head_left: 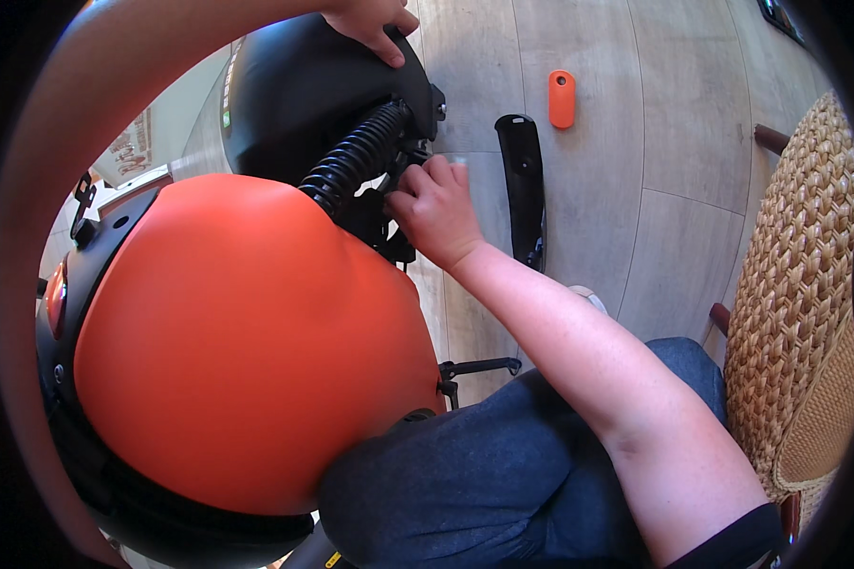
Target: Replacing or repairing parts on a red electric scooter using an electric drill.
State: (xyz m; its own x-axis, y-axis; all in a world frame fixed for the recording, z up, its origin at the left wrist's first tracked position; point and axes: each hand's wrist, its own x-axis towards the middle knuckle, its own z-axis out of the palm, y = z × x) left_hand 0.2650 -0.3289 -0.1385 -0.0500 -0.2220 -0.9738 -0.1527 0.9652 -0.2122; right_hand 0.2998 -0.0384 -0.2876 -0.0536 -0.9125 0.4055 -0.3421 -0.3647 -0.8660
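Note:
A large, smooth orange body panel (247,351) of a vehicle fills the left, edged by black trim with a red lamp (57,299). Beyond it lies a rounded black seat-like part (294,85). My left arm arcs round the left side, and my left hand (375,27) grips that part's far edge, thumb on top. A thick black coil spring (361,152) runs between the black part and the orange panel. Just right of the spring, my right hand (435,209) is closed, fingers curled at dark metal fittings. What its fingertips hold is hidden.
On the wood-plank floor (588,228) lie a long, narrow black curved piece (522,185) and a small orange rounded piece with a hole (562,100). A woven chair (792,313) stands at the right. A thin black lever (479,366) juts out near my knee (683,365).

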